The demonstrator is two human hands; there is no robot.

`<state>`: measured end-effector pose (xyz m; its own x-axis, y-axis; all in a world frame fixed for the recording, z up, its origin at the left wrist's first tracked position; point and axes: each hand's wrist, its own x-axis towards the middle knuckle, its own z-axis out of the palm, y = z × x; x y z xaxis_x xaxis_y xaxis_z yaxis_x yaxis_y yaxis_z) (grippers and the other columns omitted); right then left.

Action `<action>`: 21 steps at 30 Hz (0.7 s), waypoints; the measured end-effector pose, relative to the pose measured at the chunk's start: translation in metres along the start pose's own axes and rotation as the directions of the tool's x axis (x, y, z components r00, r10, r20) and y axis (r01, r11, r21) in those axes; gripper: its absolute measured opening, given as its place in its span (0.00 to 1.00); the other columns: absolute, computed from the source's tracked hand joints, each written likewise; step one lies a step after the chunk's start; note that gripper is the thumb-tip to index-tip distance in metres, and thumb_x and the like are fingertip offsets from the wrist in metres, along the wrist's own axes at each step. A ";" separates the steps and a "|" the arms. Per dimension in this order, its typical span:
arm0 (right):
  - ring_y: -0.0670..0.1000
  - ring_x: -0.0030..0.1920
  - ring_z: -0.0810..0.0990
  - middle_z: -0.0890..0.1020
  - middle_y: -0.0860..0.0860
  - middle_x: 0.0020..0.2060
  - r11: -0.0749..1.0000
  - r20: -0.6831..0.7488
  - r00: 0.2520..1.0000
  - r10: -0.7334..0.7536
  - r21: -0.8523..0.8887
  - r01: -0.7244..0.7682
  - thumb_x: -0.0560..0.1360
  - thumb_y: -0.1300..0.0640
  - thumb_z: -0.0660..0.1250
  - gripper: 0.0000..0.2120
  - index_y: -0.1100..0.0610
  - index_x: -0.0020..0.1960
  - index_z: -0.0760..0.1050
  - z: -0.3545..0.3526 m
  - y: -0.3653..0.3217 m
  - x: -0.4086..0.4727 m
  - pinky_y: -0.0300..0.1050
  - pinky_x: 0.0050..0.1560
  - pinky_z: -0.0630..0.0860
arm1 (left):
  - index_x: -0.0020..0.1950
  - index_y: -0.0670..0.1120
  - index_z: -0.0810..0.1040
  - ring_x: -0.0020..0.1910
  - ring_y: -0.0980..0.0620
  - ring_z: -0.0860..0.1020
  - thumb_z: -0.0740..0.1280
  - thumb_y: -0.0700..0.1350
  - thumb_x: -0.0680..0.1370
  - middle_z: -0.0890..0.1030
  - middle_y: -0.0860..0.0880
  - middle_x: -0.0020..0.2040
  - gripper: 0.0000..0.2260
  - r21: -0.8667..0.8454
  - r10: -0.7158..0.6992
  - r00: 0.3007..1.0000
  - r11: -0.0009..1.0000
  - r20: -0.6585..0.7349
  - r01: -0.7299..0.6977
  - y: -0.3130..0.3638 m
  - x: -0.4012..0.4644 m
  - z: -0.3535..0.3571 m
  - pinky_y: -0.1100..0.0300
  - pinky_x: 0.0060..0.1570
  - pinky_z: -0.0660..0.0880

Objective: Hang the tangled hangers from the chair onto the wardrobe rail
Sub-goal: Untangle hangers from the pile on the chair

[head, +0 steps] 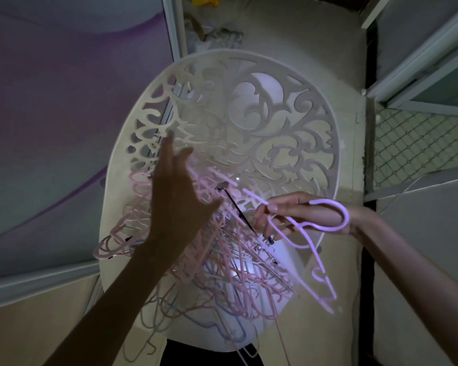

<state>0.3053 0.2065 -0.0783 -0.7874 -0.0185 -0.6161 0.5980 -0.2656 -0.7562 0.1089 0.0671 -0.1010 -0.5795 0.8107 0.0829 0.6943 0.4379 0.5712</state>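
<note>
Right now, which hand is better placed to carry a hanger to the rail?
Right. The right hand already pinches a pink hanger lifted partly clear of the tangled pile on the chair. The left hand is open and empty over the pile.

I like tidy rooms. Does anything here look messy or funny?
Yes. The pink hangers lie in a tangled heap on the white chair, hooks pointing every way, some drooping over the seat's front edge. The right hand holds one pink hanger; the left hand is open above the heap.
</note>
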 end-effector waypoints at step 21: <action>0.48 0.33 0.77 0.79 0.54 0.36 0.986 -0.781 0.618 -0.095 -0.158 -0.048 0.80 0.62 0.56 0.12 0.64 0.52 0.77 -0.021 0.012 0.070 0.35 0.34 0.72 | 0.42 0.57 0.78 0.21 0.59 0.73 0.57 0.50 0.80 0.80 0.60 0.34 0.12 -0.104 -0.212 0.857 0.951 0.471 0.292 -0.068 -0.009 -0.088 0.61 0.32 0.72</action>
<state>0.2609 0.2223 -0.1352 -0.4264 0.7663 -0.4806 0.6515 -0.1083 -0.7508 0.0296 -0.0043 -0.0692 -0.4426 0.7846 -0.4342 0.4465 0.6127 0.6521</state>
